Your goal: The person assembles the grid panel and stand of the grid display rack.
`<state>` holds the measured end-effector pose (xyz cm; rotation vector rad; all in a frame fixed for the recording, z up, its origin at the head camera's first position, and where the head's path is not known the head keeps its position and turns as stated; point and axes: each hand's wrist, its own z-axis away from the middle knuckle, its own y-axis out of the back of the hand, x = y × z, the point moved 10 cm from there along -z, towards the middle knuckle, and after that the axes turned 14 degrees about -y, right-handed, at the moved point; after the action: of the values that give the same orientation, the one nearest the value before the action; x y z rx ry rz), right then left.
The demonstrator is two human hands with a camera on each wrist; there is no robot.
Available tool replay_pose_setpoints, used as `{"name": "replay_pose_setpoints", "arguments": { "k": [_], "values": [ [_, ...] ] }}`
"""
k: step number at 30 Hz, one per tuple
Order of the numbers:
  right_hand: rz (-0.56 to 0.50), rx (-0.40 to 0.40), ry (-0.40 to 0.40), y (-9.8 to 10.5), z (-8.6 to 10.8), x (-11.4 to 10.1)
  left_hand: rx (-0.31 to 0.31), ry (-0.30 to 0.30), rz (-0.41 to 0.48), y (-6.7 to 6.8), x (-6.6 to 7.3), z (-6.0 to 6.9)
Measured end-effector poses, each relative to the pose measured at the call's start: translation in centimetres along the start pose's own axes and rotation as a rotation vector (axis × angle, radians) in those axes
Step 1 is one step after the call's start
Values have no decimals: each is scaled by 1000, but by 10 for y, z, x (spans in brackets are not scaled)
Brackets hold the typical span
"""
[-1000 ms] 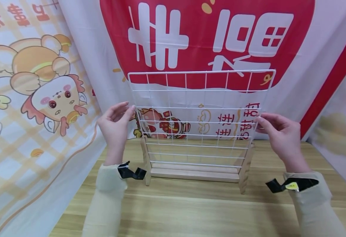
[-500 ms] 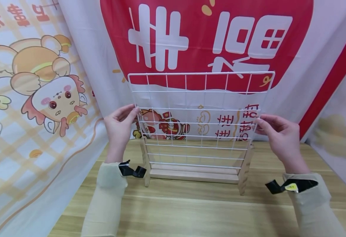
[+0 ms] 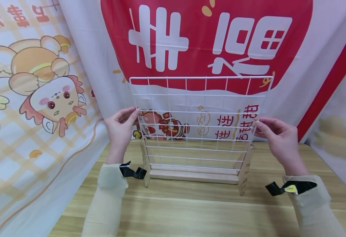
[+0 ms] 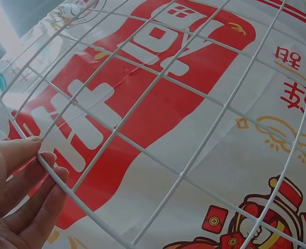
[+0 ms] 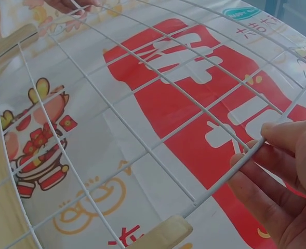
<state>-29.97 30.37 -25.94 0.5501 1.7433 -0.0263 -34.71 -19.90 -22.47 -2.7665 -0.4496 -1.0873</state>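
A white wire grid panel stands upright between the two side pieces of a light wooden stand. My left hand pinches the panel's left edge wire; in the left wrist view, that hand's thumb lies on one side of the wire and its fingertips on the other. At about the same height, my right hand pinches the right edge wire. The right wrist view shows the rounded top of a wooden side piece below that hand. Where the panel's lower edge meets the stand is too small to tell.
The stand rests on a wood-grain table. Behind it hangs a white cloth with a large red print. A checked cartoon cloth closes off the left side, and another pale cloth the right.
My left hand has moved slightly right onto the panel's edge. The panel's top bar now appears lower in the head view, and my right hand has come down a little with it.
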Motion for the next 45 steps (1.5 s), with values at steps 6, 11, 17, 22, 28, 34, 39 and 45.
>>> {"name": "replay_pose_setpoints", "arguments": {
  "k": [6,11,17,22,28,34,39,45],
  "values": [
    [11,-5,-2,-1,0,5,-7,29,10,0,-5,3],
    [22,-8,-10,-2,-1,11,-14,30,10,-1,-8,5],
    [50,11,-11,-1,-1,15,-3,13,37,-1,-11,4],
    [48,-1,-13,-3,0,19,-2,19,53,-1,-14,7],
    [38,-2,-7,-4,1,22,-4,25,38,0,-16,9],
    [49,4,-15,-6,2,26,-8,37,29,0,-20,13],
    [71,22,-8,-6,5,27,-12,46,3,0,-23,15],
    [73,47,17,-7,9,27,-18,54,-12,0,-24,17]
  ]
}}
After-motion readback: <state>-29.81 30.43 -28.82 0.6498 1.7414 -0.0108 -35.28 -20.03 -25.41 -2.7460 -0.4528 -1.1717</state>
